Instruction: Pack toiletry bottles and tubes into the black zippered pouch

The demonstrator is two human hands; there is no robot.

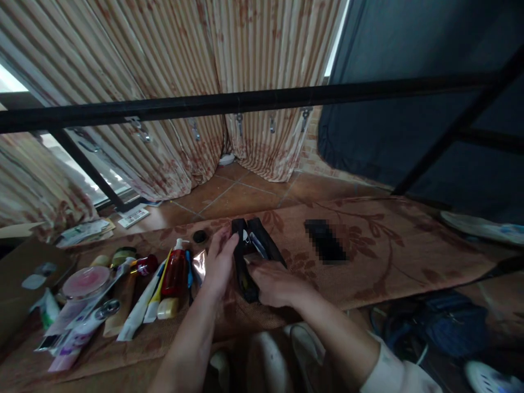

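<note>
1. My left hand (216,259) is clamped on the left side of an open black case (267,240), thumb over its rim.
2. My right hand (278,283) reaches in at the case's opening; its fingertips are hidden, so I cannot tell whether they grip anything.
3. The case sits midway between the bench's (380,240) near and far edges.
4. Toward the bench's left end lie a red pump bottle (172,277), a white tube (141,305) and a pink-topped container (85,282).
5. A black disc (199,236) lies near the far edge.
</note>
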